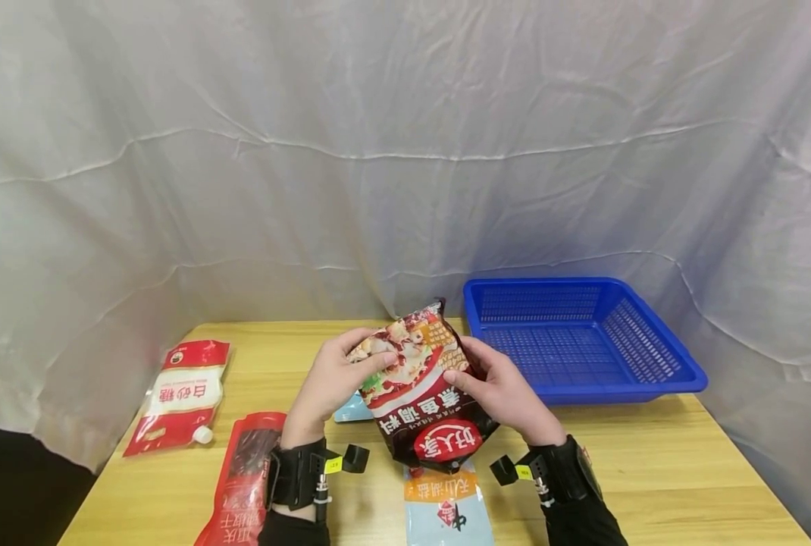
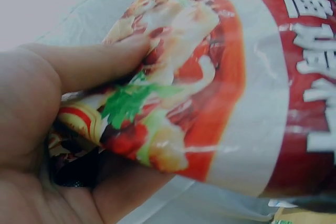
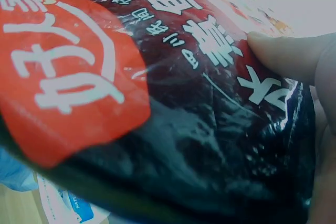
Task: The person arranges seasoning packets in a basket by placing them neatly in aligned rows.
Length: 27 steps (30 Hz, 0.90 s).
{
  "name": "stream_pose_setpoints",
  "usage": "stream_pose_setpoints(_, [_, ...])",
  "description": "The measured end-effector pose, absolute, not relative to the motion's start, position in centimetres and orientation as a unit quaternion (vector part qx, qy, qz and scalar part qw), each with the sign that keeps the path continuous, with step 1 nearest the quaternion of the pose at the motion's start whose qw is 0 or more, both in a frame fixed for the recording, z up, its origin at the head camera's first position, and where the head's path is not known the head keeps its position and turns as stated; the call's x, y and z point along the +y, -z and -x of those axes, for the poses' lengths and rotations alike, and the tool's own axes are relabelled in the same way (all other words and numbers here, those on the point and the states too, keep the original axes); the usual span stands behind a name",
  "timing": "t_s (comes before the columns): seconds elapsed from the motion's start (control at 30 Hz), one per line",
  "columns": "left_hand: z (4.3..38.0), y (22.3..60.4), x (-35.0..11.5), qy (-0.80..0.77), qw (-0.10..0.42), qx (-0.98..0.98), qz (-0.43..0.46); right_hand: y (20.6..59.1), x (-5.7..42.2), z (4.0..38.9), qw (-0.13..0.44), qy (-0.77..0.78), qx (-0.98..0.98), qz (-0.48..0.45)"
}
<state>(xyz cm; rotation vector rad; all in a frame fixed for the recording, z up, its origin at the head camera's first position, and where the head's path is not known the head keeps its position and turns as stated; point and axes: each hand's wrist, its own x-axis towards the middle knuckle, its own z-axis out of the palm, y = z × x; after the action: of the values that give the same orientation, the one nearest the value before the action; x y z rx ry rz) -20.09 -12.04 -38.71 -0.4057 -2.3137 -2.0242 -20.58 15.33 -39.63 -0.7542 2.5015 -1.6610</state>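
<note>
Both hands hold up a dark red seasoning packet (image 1: 412, 409) with a picture of a fish dish on its front, tilted above the middle of the table. My left hand (image 1: 333, 379) grips its left edge, thumb on the printed front and fingers behind, as the left wrist view also shows on the packet (image 2: 210, 93). On the opposite edge my right hand (image 1: 504, 387) pinches it, the thumb lying over the white lettering of the packet (image 3: 173, 103). Under it lies a pale blue and orange salt bag (image 1: 449, 504), its upper end hidden by the packet.
At the back right stands a blue plastic basket (image 1: 651, 390) with mesh sides. A red and white sugar pouch (image 1: 183, 394) with a white cap lies at the left. Nearer is a red bag of dried chillies (image 1: 242, 485), partly behind the left wrist. A light blue packet (image 1: 353, 409) peeks out behind.
</note>
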Motion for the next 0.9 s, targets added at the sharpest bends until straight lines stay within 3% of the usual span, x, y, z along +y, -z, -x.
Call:
stream_pose_setpoints(0.23, [20.07, 38.67, -12.09, 0.692, 0.048, -0.715, 0.087, 39.16, 15.5, 20.48, 0.025, 0.575, 0.791, 0.206])
stream_pose_setpoints(0.5, [20.02, 38.2, -12.17, 0.724, 0.102, -0.678, 0.08, 39.07, 15.66, 20.36, -0.033, 0.629, 0.755, 0.182])
stream_pose_setpoints(0.9, [19.71, 37.85, -11.83, 0.761, 0.15, -0.627, 0.075, 39.27, 14.71, 19.76, -0.036, 0.711, 0.691, 0.13])
